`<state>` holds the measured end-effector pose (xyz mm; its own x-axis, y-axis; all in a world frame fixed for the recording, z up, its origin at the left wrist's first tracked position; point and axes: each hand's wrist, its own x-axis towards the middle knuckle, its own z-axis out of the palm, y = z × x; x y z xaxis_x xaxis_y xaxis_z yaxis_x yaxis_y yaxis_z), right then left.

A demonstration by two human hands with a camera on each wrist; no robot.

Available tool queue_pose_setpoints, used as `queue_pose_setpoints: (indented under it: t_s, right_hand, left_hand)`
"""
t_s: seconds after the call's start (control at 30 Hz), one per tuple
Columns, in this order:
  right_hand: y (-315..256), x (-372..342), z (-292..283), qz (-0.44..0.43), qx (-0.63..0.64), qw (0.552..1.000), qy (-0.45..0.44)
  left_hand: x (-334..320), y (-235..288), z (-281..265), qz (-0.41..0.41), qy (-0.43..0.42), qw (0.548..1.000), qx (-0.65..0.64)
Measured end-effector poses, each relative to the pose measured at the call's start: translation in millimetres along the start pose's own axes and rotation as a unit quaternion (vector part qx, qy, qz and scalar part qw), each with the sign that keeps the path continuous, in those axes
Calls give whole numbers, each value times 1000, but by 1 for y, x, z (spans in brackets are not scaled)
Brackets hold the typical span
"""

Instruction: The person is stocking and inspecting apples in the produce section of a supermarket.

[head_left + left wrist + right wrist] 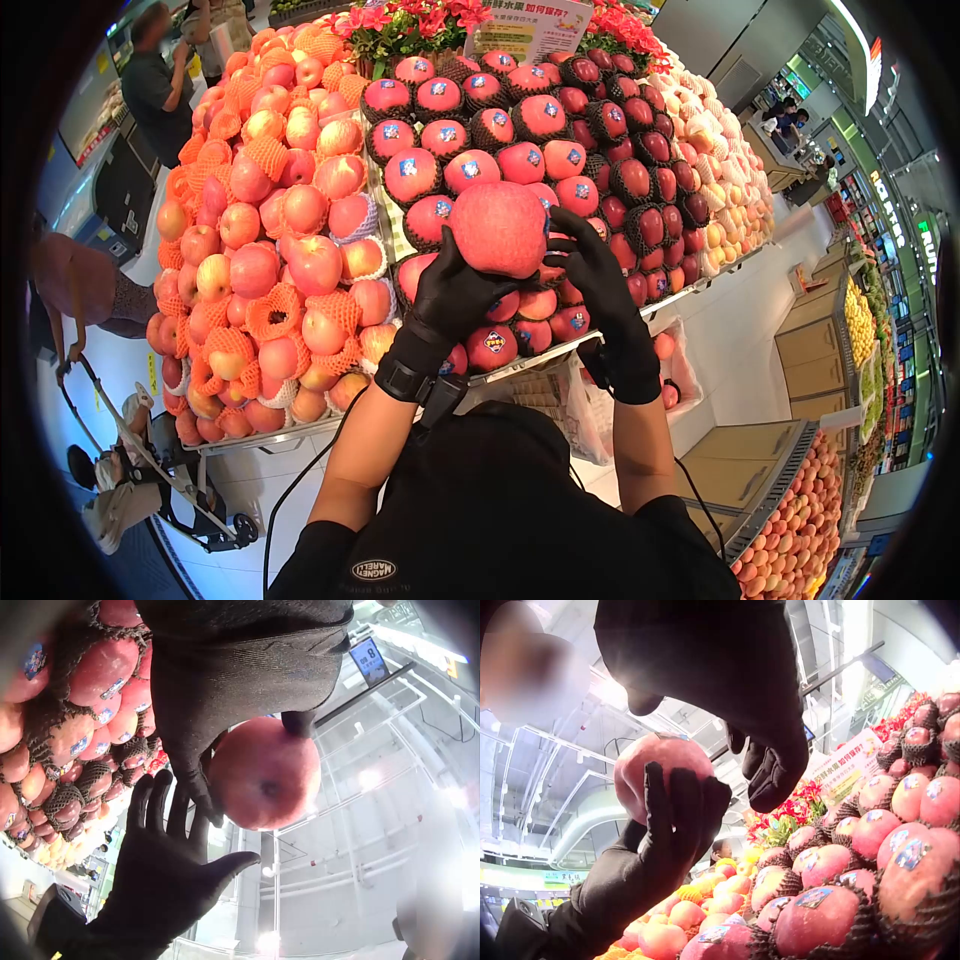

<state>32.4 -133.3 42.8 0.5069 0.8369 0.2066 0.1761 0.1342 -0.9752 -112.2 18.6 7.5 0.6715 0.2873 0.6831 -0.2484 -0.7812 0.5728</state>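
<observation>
A large red apple (498,228) is held up over the display in my black-gloved left hand (450,295). In the right wrist view, the left fingers (682,806) curl round the apple's side, and a sticker shows on its top. The left wrist view shows the dimple at one end of the apple (262,776). My gloved right hand (600,280) is beside the fruit, its fingers spread and loosely bent. Space shows between the right hand (161,877) and the apple in the left wrist view. Stickered red apples (470,170) in black foam nets lie behind and below.
Apples in orange foam nets (275,312) are heaped to the left, and pale fruit (730,190) to the right. Red flowers (420,20) and a printed sign (530,28) stand behind. A plastic bag (590,415) with fruit hangs below the display edge. A stroller (170,470) stands left.
</observation>
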Motion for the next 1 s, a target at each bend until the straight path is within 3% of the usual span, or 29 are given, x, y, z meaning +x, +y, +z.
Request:
queue_pose_setpoints:
  t_s: [0.03,0.17,0.3,0.4,0.47,0.6,0.63,0.7,0.77,0.83,1.0]
  right_hand:
    - [4,-1,3,11,8,1000,-6]
    - [-23,-5,23,48,-27,998,-26]
    - [-47,-15,37,45,140,989,-12]
    - [-73,-18,49,69,195,978,-7]
    - [-53,-9,48,29,168,985,-16]
    - [-53,-11,51,43,166,985,15]
    - [-24,-3,42,47,129,990,22]
    - [-19,2,42,39,78,995,49]
    - [-27,-3,46,18,52,994,90]
    - [-27,-5,49,19,80,991,107]
    - [-20,-7,46,-74,9,991,111]
  left_hand:
    - [-1,-3,1,25,-4,999,43]
    - [-1,12,-1,-162,-21,968,-192]
    - [4,28,-13,-279,-39,922,-267]
    - [0,18,-8,-254,-30,927,-274]
    - [-3,8,-4,-235,-23,931,-280]
    - [-1,1,-9,-208,-55,915,-340]
    - [0,1,-10,-216,-55,897,-382]
    - [5,2,-10,-228,-54,854,-464]
    - [6,0,-8,-299,-34,781,-547]
    - [6,-6,-8,-329,-28,741,-585]
    - [12,-14,-11,-357,-29,738,-572]
